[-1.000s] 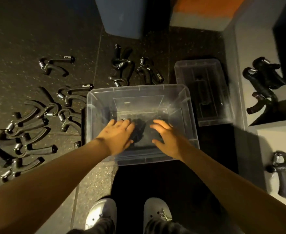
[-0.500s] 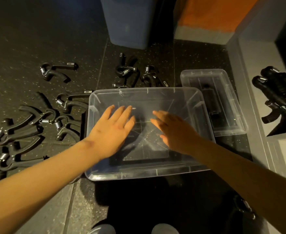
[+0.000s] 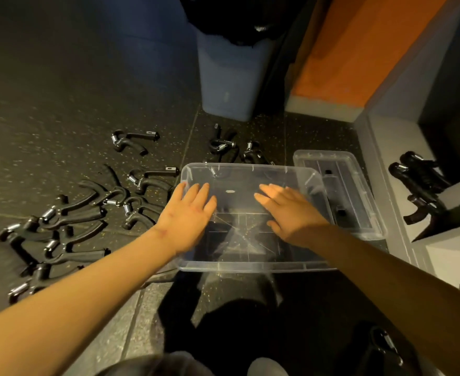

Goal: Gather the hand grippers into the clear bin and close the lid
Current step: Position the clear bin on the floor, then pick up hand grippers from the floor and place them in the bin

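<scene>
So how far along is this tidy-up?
Nothing looks done yet: I can't make out any grippers inside the bin. In hand: the left hand and right hand hover open over it, holding nothing. Left: the grippers on the floor, the grippers behind the bin, the grippers on the shelf, then the lid, lying beside the bin.

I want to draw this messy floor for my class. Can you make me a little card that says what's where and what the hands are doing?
bin: clear rectangular plastic bin on the dark speckled floor, lid off
lid: clear plastic lid lying right of the bin
left hand: fingers straight, over the bin's left side
right hand: fingers straight, over the bin's middle
floor grippers: black hand grippers with metal springs scattered left of and behind the bin
shelf grippers: more black grippers on the grey shelf
</scene>
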